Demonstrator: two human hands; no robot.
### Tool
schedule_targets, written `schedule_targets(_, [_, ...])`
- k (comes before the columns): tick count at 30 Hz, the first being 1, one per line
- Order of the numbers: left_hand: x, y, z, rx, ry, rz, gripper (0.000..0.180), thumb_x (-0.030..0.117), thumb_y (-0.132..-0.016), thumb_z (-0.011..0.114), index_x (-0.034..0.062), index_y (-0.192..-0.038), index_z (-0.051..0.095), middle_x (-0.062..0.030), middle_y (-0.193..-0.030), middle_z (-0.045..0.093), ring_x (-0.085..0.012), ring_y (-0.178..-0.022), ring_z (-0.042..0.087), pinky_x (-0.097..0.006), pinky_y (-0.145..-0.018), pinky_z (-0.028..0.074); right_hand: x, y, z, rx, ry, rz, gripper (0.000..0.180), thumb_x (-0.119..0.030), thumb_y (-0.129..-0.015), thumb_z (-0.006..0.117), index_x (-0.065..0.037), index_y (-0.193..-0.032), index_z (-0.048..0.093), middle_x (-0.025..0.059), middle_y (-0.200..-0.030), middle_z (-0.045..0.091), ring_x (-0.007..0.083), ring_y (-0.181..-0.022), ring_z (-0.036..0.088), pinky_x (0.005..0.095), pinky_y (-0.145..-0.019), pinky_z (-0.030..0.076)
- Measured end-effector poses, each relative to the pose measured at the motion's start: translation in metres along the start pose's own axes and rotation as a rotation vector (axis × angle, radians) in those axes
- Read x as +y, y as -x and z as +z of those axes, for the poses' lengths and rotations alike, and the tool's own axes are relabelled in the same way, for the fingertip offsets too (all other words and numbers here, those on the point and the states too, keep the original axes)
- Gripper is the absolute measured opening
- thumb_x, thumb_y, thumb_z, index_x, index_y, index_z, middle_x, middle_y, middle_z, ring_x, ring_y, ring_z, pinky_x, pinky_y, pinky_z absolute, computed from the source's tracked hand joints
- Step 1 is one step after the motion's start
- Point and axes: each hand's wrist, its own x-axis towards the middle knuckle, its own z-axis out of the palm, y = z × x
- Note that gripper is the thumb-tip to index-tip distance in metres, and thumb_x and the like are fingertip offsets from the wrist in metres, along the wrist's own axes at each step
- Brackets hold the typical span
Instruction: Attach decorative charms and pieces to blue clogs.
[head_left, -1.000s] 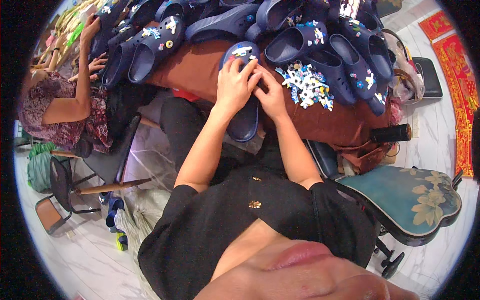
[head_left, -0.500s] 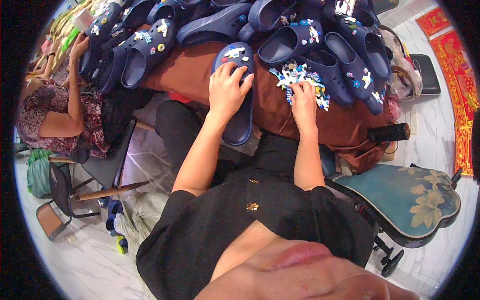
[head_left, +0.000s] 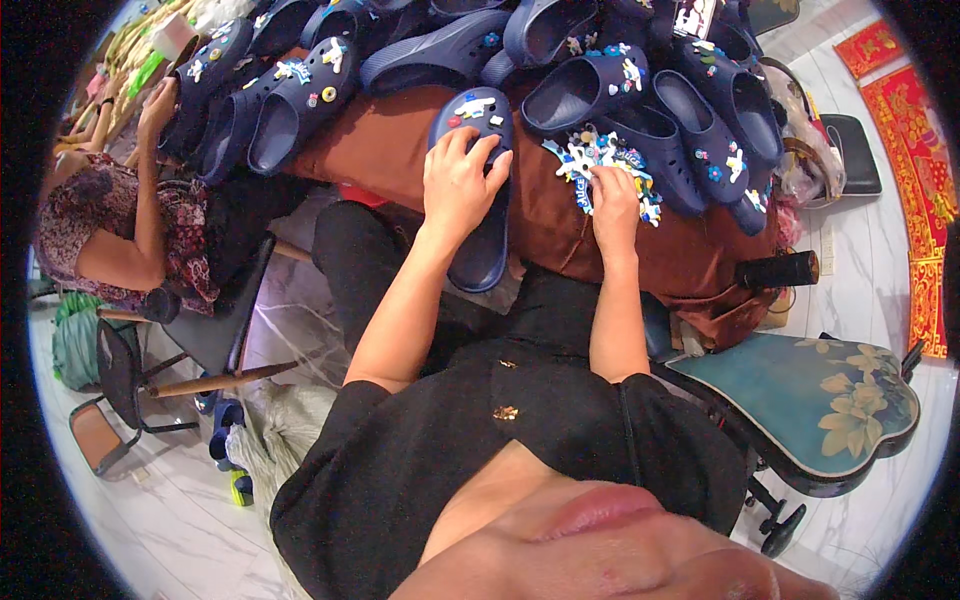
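A dark blue clog [head_left: 478,262] lies toe-away on the brown cloth, its heel end reaching past the near edge. My left hand [head_left: 462,190] is closed over its upper, fingers bent across the holes. White, red and other small charms [head_left: 472,107] sit on the toe in front of my fingertips. To the right is a loose pile of white, blue and yellow shoe charms [head_left: 574,160]. My right hand [head_left: 615,205] reaches into its near side, thumb and fingers pinched at a white charm, partly hidden by the fingers.
Several dark blue clogs [head_left: 430,66], many with charms, crowd the far side of the brown-covered surface [head_left: 545,225]. At the left a co-worker's hand [head_left: 155,108] touches a clog. A black cylinder [head_left: 778,269] juts out at right, above a floral-seated chair [head_left: 780,385].
My right hand has shifted slightly within the charm pile, its fingers still pinched. My left hand stays on the clog. The whole view has moved a little.
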Motion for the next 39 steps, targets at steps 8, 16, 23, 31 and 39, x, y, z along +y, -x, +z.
schedule_targets(8, [0.001, -0.001, -0.001, -0.003, 0.004, -0.010, 0.029, 0.031, -0.084, 0.072, 0.0093, -0.104, 0.074, -0.0127, -0.110, 0.065, -0.0326, -0.110, 0.059, -0.046, -0.092, 0.046, 0.010, -0.005, -0.007, 0.152, -0.223, 0.223, 0.019, 0.004, -0.090, 0.056, -0.002, -0.103, 0.069, 0.0129, -0.098, 0.066, 0.0281, -0.091, 0.066, 0.0366, -0.081, 0.052])
schedule_targets(16, [0.003, -0.001, 0.000, 0.001, -0.014, -0.012, 0.029, 0.030, -0.084, 0.073, 0.0094, -0.103, 0.074, -0.0121, -0.110, 0.065, -0.0323, -0.110, 0.059, -0.046, -0.092, 0.046, 0.034, -0.001, -0.003, 0.234, -0.424, 0.447, 0.023, 0.008, -0.088, 0.055, -0.001, -0.103, 0.069, 0.0091, -0.102, 0.064, 0.0197, -0.092, 0.065, 0.0311, -0.083, 0.052])
schedule_targets(23, [0.003, -0.001, 0.000, 0.005, -0.015, -0.009, 0.028, 0.029, -0.083, 0.073, 0.0092, -0.103, 0.074, -0.0119, -0.109, 0.065, -0.0321, -0.109, 0.059, -0.046, -0.091, 0.046, 0.040, 0.003, -0.003, 0.239, -0.409, 0.436, 0.020, 0.007, -0.083, 0.059, 0.000, -0.099, 0.070, 0.0096, -0.103, 0.064, 0.0211, -0.097, 0.063, 0.0320, -0.085, 0.051])
schedule_targets(31, [0.002, -0.001, -0.001, -0.009, -0.007, -0.012, 0.029, 0.030, -0.084, 0.072, 0.0093, -0.103, 0.074, -0.0122, -0.109, 0.065, -0.0325, -0.109, 0.059, -0.047, -0.092, 0.046, 0.040, 0.004, 0.002, 0.246, -0.253, 0.352, 0.019, 0.003, -0.082, 0.064, -0.001, -0.099, 0.071, 0.0120, -0.110, 0.064, 0.0279, -0.103, 0.061, 0.0367, -0.091, 0.049])
schedule_targets(39, [0.002, -0.001, 0.000, -0.003, -0.005, -0.015, 0.029, 0.030, -0.084, 0.071, 0.0093, -0.104, 0.073, -0.0122, -0.110, 0.065, -0.0323, -0.110, 0.059, -0.046, -0.092, 0.045, 0.015, -0.002, 0.002, 0.102, 0.124, 0.001, 0.022, -0.005, -0.077, 0.073, -0.008, -0.098, 0.073, 0.0074, -0.114, 0.064, 0.0315, -0.114, 0.051, 0.0447, -0.099, 0.041])
